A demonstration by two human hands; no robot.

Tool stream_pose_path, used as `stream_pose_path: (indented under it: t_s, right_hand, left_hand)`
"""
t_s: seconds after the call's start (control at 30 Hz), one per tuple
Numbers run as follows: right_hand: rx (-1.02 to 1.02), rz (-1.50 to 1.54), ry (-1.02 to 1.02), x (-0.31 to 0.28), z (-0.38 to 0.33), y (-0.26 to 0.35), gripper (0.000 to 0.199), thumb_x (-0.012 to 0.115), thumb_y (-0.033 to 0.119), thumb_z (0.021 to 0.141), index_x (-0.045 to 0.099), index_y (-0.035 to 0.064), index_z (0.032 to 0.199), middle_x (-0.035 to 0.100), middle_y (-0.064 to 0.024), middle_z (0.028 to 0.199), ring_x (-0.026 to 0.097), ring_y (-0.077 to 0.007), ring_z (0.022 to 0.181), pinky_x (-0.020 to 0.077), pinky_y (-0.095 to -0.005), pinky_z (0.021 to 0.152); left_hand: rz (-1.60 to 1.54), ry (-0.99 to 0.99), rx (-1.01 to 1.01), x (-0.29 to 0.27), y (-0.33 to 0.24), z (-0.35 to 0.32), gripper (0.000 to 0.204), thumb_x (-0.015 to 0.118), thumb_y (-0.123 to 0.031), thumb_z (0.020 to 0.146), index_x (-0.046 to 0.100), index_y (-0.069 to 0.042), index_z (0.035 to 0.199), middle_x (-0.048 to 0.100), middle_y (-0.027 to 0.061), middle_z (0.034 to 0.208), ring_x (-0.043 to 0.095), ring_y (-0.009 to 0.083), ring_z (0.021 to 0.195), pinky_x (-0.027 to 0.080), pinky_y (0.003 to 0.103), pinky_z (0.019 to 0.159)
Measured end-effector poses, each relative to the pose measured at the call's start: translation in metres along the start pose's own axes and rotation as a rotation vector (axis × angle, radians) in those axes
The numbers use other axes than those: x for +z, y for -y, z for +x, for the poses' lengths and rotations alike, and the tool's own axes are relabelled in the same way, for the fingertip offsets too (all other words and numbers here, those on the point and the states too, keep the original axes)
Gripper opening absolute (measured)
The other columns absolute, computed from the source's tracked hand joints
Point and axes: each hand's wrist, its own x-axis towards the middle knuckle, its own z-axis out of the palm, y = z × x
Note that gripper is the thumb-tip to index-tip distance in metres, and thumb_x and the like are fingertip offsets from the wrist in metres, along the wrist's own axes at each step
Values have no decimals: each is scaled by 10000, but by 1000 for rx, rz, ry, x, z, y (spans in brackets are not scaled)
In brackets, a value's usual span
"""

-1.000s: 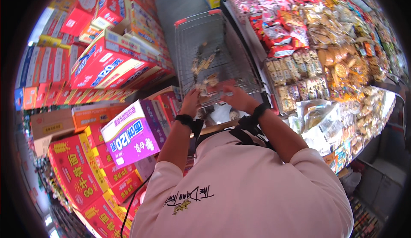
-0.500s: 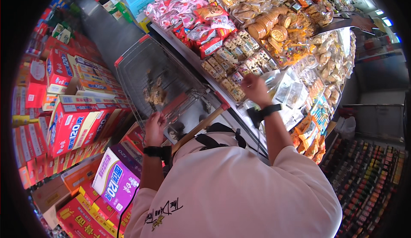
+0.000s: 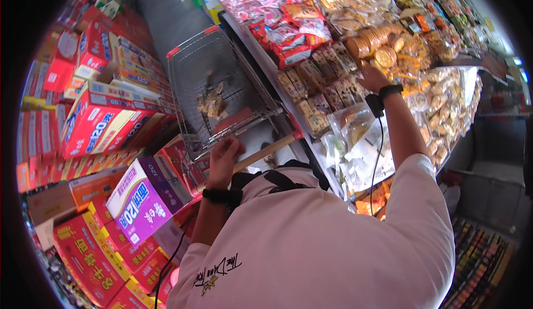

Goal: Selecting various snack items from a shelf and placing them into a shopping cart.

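Right hand (image 3: pixel 376 78) out over wrapped bars (image 3: pixel 317 111), left hand (image 3: pixel 226 151) by the cart (image 3: pixel 174 52).
A few packets (image 3: pixel 214 103) lie in the cart; rows of bars sit on the right tabletop (image 3: pixel 321 162), beside orange biscuits (image 3: pixel 384 57). Left fingers loosely curled at the cart's near end (cannot tell if touching); right fingers partly hidden, cannot tell if gripping. Store aisle: grey floor (image 3: pixel 161 12) far, stacked red boxes (image 3: pixel 86 256) and a purple box (image 3: pixel 139 201) left.
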Motion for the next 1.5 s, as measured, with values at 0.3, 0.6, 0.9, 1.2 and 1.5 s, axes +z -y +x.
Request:
stream_pose_path:
  t_s: [0.3,0.6,0.9,1.2,1.5]
  right_hand:
    - [366,14,505,8,5,35,1498,778,753,551,25,-158,1470,365,-317,1475,460,-351,1333,375,-352,1102]
    - [263,12,437,32,16,1,1261,812,723,527,407,-107,1385,353,-308,1477,392,-392,1363,349,-400,1108]
    - [143,181,460,2,20,36,755,925,455,526,671,10,1081,698,-136,1043,654,-229,1014,486,-368,901]
    - [10,453,139,-28,5,33,507,870,168,694,595,21,1093,678,-44,891,630,-134,786,529,-300,723]
    - [-550,1174,340,-114,-71,255,578,862,103,738,562,90,1232,637,-25,1044,600,-113,969,500,-255,810]
  left_hand:
    - [5,-37,-7,-23,6,-21,96,616,-117,959,610,-27,991,641,34,895,628,132,829,518,273,799]
    - [19,-60,-49,-27,-12,-10,94,623,-118,958,607,-63,1032,642,16,915,623,118,819,513,264,781]
    - [-9,-24,-41,-14,-21,2,71,596,-100,967,616,-58,1020,644,24,922,612,121,829,499,271,784]
    - [416,86,-7,-10,-21,7,109,625,-111,953,615,-24,1018,650,21,932,617,113,880,508,261,793]
    - [163,559,272,81,-72,10,923,775,-343,837,229,-16,1506,363,171,1497,350,277,1400,261,425,1164]
